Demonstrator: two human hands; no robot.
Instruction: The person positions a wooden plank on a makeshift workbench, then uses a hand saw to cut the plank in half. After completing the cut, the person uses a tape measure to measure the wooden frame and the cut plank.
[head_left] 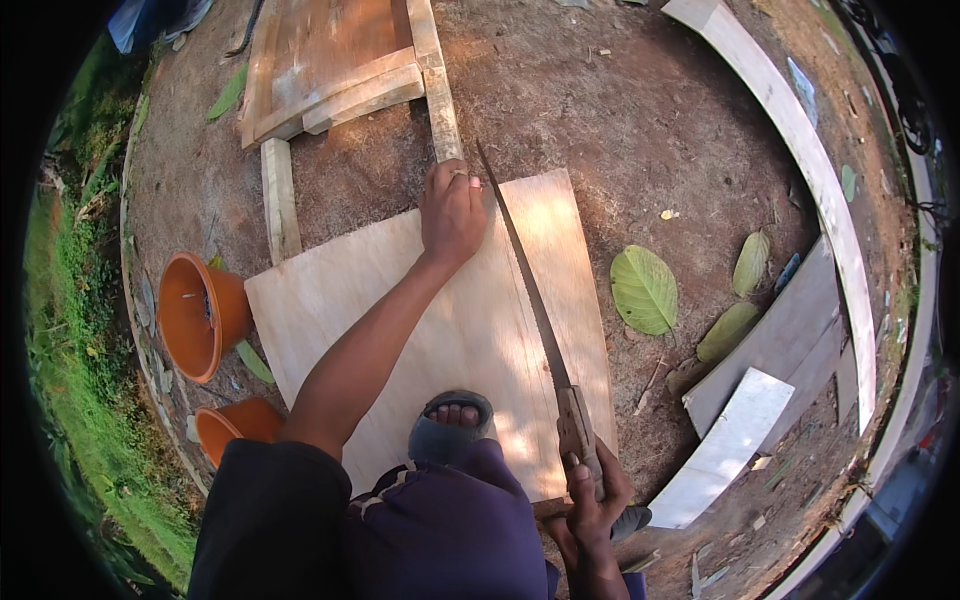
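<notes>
Dirt ground [560, 90] lies around the plywood sheet [375, 310] beneath my left grip [455, 215], its closure unclear, while my right grip [597, 508] clasps the saw [535, 298], which could veer leftward if the sheet shifts.

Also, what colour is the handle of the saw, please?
The saw handle is brown; it shows best in the head view.

Saw [533, 288] over plywood [380, 310] — buckets [234, 308] left, boards [725, 447] right.

Pale plywood [462, 340] lies flat; a wooden-handled saw [552, 350] slants across its right side.
</notes>
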